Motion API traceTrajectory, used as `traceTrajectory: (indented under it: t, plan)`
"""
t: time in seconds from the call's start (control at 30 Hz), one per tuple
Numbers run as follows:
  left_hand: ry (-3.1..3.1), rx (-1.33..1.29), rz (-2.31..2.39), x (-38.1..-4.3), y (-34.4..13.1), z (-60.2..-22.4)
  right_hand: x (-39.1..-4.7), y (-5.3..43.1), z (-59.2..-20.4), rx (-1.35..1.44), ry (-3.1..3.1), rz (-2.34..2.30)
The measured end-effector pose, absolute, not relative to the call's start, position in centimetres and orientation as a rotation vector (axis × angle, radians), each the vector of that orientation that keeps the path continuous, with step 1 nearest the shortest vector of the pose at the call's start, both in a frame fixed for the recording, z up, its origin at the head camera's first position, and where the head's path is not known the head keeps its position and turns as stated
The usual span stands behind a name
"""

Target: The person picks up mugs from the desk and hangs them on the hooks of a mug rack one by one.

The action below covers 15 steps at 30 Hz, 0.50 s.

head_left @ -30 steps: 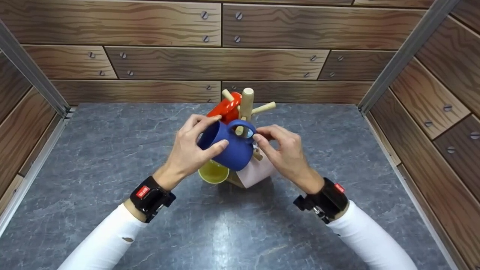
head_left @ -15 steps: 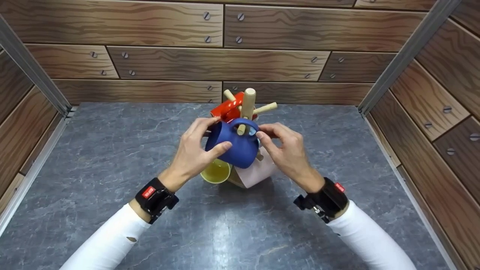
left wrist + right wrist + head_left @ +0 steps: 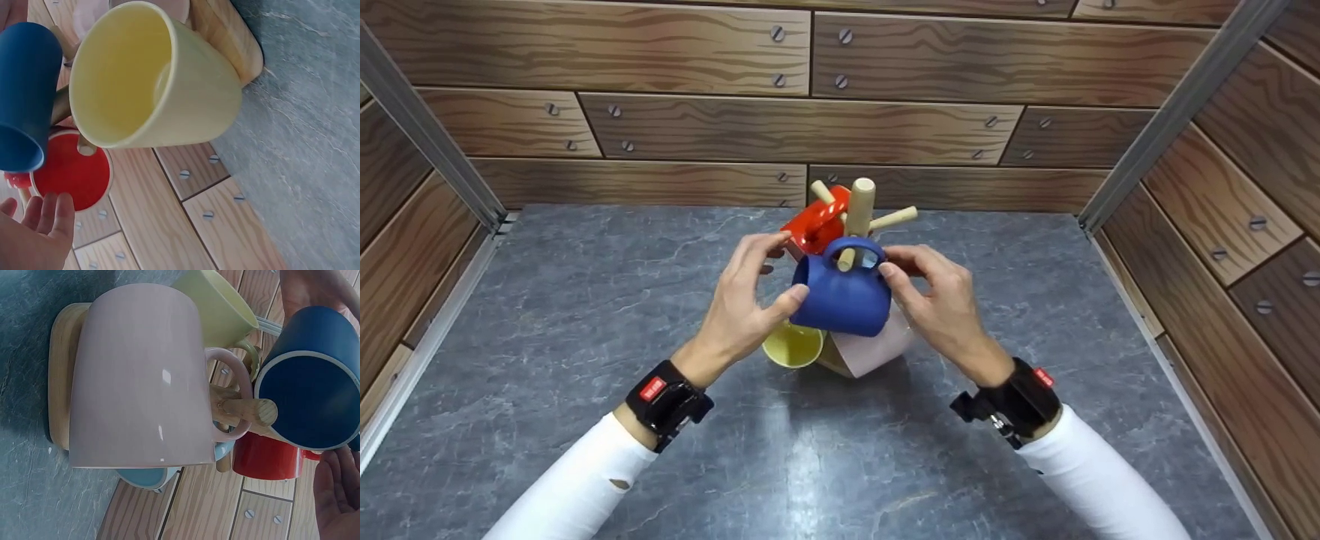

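Note:
A blue mug [image 3: 844, 300] lies on its side in the head view, its handle looped over a front peg of the wooden mug tree [image 3: 861, 206]. Left of its mouth is my left hand [image 3: 742, 296], fingers spread and thumb tip by the rim. In the left wrist view, a gap shows between the left fingers [image 3: 56, 216] and the blue mug. My right hand [image 3: 934, 300] is at the other end, thumb and index tips right beside the handle. The right wrist view shows the right fingers [image 3: 337, 472] loosely extended close to the mug's base.
On the same tree hang a red mug [image 3: 817, 225] behind, a yellow mug [image 3: 793, 346] at lower left and a pale pink mug [image 3: 140, 377] in front. A light blue mug [image 3: 145, 478] shows behind the pink one. Wood-patterned walls [image 3: 697, 127] surround the grey tabletop [image 3: 622, 285].
The blue mug has shifted right and swung more level on the peg. My left thumb has come back from its side to its rim. My right fingertips have moved slightly right.

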<state>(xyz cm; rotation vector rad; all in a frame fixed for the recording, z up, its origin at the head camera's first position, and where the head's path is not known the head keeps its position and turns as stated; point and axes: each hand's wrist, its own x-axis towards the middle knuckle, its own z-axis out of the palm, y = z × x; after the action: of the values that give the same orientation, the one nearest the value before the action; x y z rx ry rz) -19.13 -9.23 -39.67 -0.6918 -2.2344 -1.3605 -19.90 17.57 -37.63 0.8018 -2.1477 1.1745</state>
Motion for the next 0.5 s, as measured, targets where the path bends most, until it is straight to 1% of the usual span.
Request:
traceTrajectory:
  t: [0.27, 0.5]
  plan:
    - [-2.24, -0.667, -1.319, -19.2, -10.6, -40.0, -20.0, 18.3, -37.8, 0.807, -2.141, 1.19]
    - [-2.351, -0.623, -1.198, -19.6, -13.0, -40.1, -20.2, 20.4, -38.5, 0.755, -2.176, 1.146]
